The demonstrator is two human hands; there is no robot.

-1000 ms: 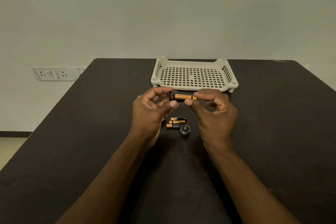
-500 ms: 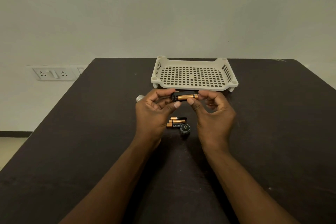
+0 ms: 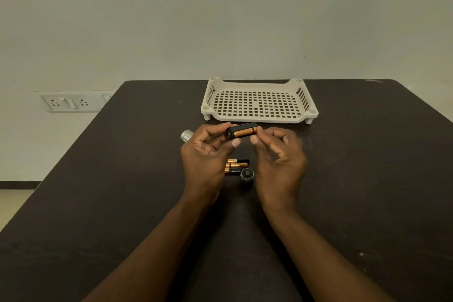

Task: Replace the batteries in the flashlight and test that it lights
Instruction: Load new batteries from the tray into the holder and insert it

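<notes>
A black battery holder (image 3: pixel 242 130) with copper-and-black batteries in it hovers above the dark table. My left hand (image 3: pixel 207 154) pinches its left end between thumb and fingers. My right hand (image 3: pixel 277 157) pinches its right end with thumb and fingertips. Under the hands, three loose copper-and-black batteries (image 3: pixel 236 167) lie together on the table. A black round end cap (image 3: pixel 247 174) stands just to their right. The silver flashlight body (image 3: pixel 186 135) peeks out behind my left hand, mostly hidden.
A white perforated plastic tray (image 3: pixel 259 115) stands behind the hands near the table's far edge. The dark table (image 3: pixel 367 179) stretches wide on both sides. A wall socket panel (image 3: pixel 69 103) sits at the left, off the table.
Both hands have dipped slightly and turned the holder a little; the silver flashlight body now shows behind my left hand. Batteries and cap on the table have not moved.
</notes>
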